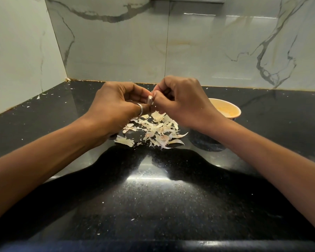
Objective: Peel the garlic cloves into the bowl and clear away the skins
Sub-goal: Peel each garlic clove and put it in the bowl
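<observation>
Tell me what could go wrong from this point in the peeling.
1. The garlic clove is pinched between the left hand and right hand above the pile of skins, not the bowl. If it slips, it would probably land among the skins.
2. The right wrist crosses in front of the bowl, so a careless sweep may knock it.
3. Skin flecks lie scattered across the countertop to the wall, so clearing may miss some.

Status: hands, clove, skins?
Left hand holds garlic clove above the counter, right hand pinching at it. Skins piled beneath, uncleared. Bowl to the right, partly hidden behind right wrist.
</observation>
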The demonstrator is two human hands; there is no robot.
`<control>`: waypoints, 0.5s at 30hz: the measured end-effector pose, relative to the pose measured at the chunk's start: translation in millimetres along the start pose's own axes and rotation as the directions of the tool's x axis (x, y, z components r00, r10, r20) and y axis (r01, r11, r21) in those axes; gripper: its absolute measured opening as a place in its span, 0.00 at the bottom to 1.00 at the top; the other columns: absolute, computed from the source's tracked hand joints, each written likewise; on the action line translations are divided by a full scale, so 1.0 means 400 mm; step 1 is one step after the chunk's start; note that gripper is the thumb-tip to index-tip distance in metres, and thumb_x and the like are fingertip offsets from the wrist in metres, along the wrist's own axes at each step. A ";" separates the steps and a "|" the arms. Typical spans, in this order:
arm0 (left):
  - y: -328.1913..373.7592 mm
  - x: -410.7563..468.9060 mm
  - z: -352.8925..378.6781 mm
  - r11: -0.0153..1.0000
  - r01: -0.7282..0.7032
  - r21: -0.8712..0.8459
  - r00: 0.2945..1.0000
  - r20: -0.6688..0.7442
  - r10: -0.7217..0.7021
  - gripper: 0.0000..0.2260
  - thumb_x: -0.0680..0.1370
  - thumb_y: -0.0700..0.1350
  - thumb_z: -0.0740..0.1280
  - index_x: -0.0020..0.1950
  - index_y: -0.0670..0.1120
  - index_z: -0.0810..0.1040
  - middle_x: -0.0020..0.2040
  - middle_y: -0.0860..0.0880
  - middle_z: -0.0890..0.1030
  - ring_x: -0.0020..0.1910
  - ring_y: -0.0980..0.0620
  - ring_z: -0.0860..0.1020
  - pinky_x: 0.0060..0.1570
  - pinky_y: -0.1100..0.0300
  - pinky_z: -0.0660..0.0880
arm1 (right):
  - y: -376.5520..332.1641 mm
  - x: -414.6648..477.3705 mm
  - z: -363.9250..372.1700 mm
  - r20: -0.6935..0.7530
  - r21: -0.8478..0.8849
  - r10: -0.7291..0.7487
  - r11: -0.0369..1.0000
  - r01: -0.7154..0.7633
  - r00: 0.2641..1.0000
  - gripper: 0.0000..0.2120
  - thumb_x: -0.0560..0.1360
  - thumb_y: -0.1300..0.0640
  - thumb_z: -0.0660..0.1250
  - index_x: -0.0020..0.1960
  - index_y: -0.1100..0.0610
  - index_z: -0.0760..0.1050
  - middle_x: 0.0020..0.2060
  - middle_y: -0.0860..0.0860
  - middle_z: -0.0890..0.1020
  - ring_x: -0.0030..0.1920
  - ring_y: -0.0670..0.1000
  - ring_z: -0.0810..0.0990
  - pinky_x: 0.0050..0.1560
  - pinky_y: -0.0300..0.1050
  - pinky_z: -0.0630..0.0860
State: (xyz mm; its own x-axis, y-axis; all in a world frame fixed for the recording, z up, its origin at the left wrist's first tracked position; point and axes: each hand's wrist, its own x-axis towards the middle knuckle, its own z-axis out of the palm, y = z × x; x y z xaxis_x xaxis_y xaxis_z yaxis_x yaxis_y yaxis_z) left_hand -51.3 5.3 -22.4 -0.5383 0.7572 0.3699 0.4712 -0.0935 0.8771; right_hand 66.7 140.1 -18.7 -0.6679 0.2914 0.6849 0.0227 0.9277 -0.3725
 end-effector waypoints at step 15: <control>0.022 -0.006 0.010 0.964 0.079 -0.255 0.997 0.043 -0.070 0.13 0.70 0.33 0.75 0.53 0.40 0.83 0.43 0.46 0.86 0.41 0.54 0.85 0.40 0.67 0.79 | -0.003 0.007 -0.017 0.087 0.287 0.204 0.932 -0.220 0.975 0.09 0.78 0.64 0.69 0.40 0.55 0.80 0.34 0.52 0.86 0.34 0.51 0.87 0.42 0.57 0.86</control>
State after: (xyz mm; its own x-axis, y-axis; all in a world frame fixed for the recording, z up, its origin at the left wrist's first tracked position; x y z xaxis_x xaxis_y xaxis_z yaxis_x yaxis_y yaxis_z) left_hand -43.2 5.2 -17.0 -0.5394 0.7891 0.2940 0.2334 -0.1954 0.9526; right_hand 69.7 141.3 -12.1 -0.7111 0.4528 0.5379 -0.0454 0.7339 -0.6777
